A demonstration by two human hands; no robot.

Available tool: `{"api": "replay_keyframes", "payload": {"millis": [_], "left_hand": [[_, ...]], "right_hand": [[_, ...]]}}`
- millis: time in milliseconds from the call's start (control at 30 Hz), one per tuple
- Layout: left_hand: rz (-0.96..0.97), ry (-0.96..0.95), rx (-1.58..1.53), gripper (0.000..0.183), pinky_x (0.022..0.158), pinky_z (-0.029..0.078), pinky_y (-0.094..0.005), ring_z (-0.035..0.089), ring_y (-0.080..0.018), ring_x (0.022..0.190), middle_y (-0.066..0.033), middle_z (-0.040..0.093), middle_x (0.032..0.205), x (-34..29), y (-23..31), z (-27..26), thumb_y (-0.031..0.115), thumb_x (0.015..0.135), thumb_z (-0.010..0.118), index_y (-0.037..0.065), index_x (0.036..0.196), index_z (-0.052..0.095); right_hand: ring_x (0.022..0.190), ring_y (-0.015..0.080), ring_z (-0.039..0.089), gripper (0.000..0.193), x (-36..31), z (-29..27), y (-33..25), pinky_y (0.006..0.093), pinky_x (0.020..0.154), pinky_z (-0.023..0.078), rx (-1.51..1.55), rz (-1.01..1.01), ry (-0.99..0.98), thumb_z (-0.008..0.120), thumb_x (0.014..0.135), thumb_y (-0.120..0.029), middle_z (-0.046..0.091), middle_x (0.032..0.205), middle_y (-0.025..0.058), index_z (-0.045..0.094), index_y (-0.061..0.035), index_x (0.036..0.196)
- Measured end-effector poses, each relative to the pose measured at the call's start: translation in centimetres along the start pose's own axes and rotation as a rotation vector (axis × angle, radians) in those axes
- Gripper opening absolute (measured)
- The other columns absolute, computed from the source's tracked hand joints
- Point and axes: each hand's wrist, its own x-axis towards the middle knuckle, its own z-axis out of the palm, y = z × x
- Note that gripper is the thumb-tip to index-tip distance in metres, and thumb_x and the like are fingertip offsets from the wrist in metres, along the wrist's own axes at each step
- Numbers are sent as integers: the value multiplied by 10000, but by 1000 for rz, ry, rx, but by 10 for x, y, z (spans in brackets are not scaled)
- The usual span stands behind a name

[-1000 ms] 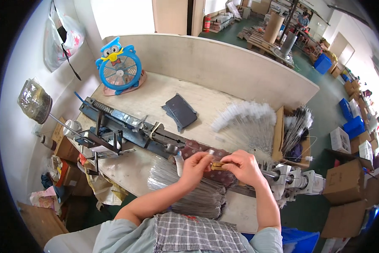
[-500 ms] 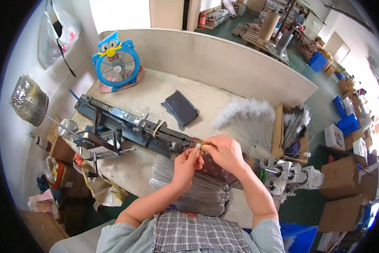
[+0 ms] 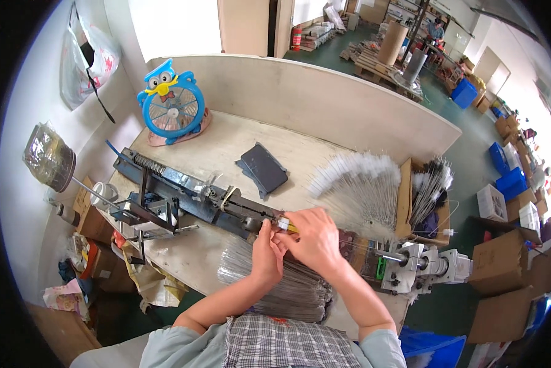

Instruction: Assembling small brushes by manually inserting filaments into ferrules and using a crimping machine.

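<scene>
Pinched in the fingers of the right hand (image 3: 315,239) is a small yellow piece (image 3: 292,227), a white bit (image 3: 283,222) showing at its left end. Both sit at the near end of a long dark metal rail (image 3: 189,189) that runs slantwise over the worktable (image 3: 223,132). Close by, the left hand (image 3: 267,254) has its thumb raised and its other fingers curled — whether it grips anything I can't tell from here, with the right hand partly over it.

Below the wrists lies a thick bundle of thin wires (image 3: 275,291). Beyond the right hand, white-tipped rods (image 3: 358,184) spread like a fan beside a cardboard box (image 3: 404,196) holding more of the like. Past the rail I see a dark flat slab (image 3: 264,168) and a blue bird-shaped fan (image 3: 173,112) — and, off to the right, a pale clamp-like fixture (image 3: 432,268) with a metal shaft.
</scene>
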Motion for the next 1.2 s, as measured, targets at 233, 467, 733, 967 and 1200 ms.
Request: {"api": "replay_keyframes", "payload": {"millis": [233,467,733,967,1200], "left_hand": [[-13,-53,-56,208,813,480,-314,609,-153,880,-59,616,952,6,-7,-13,223,959,449,41,982,548],[30,14,-39,95,789,491,-298,614,-140,863,-53,619,926,3,-1,-4,122,901,547,38,936,573],[27,-52,-5,60,780,488,-284,614,-137,850,-49,618,921,1,-4,-4,74,878,567,37,925,564],[12,-13,-55,90,755,485,-268,608,-106,834,-26,620,910,5,-5,-7,74,885,552,58,967,584],[-36,31,-180,113,803,465,-299,599,-143,869,-36,617,935,2,-5,-3,162,884,546,59,929,562]], "right_hand": [[919,201,553,255,-4,7,10,360,755,431,-14,-49,143,699,700,-202,622,898,-2,667,-110,936],[882,209,566,256,-7,3,11,354,745,448,-27,-130,142,735,649,-166,625,867,-9,701,-146,903],[877,231,587,242,-16,-9,20,360,770,474,-6,-134,104,736,672,-157,642,888,24,702,-117,908],[873,237,587,228,-9,-1,11,361,765,478,-10,-142,102,723,683,-129,641,900,27,699,-102,908],[870,232,590,227,-7,-4,15,353,757,478,19,-123,77,730,677,-136,642,902,29,697,-90,897]]}}
